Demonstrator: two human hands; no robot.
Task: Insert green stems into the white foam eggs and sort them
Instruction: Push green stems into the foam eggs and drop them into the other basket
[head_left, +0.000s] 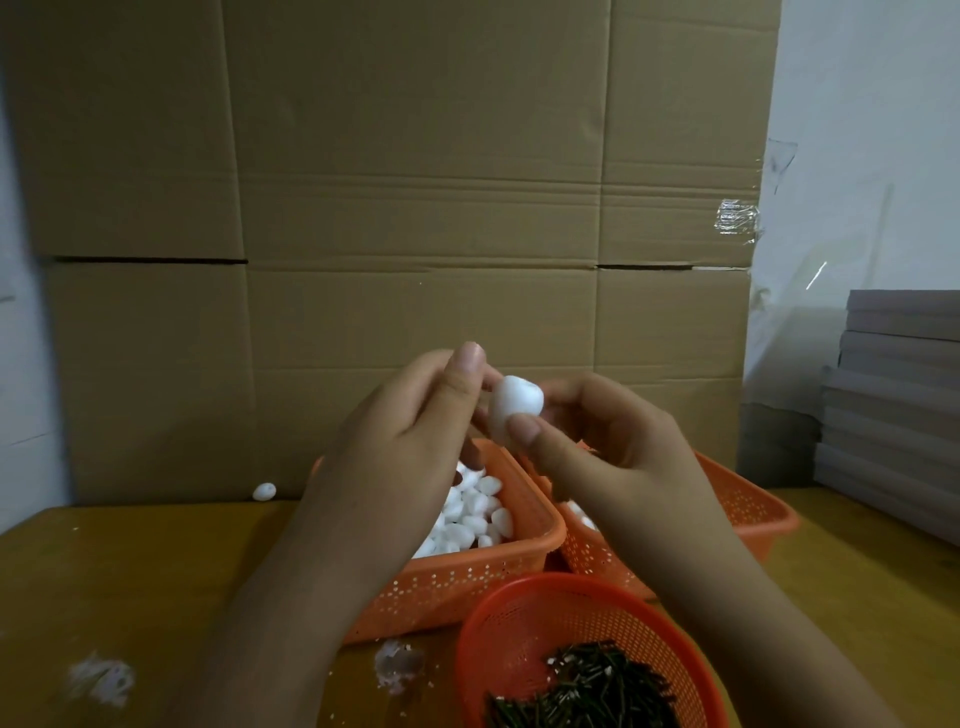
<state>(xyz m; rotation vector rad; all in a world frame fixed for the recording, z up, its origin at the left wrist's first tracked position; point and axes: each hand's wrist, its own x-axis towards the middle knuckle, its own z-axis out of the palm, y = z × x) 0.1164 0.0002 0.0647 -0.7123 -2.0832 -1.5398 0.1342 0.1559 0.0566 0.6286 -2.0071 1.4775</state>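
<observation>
Both hands are raised together above the baskets, meeting at one white foam egg (516, 408). The right hand (613, 447) pinches the egg between thumb and curled fingers. The left hand (410, 431) is closed in against the egg's left side, thumb up and fingers curled as if pinching something small; no green stem shows between them, so I cannot tell whether one is held or already pushed in.

By my reading this is the insertion step: a stem is being driven into the egg, or has just gone in. If so, the next move calls for a straight, gentle push along the egg's axis, since soft foam would likely dent or crumble, then dropping the finished piece into the right-hand orange perforated basket (748, 506).

The left orange perforated basket (467, 582) holds loose plain eggs, and the round orange mesh bowl (519, 618) nearest the person holds the dark green stems (587, 691). One stray foam egg (264, 491) lies on the brown table (130, 587) by the cardboard wall (415, 182).
</observation>
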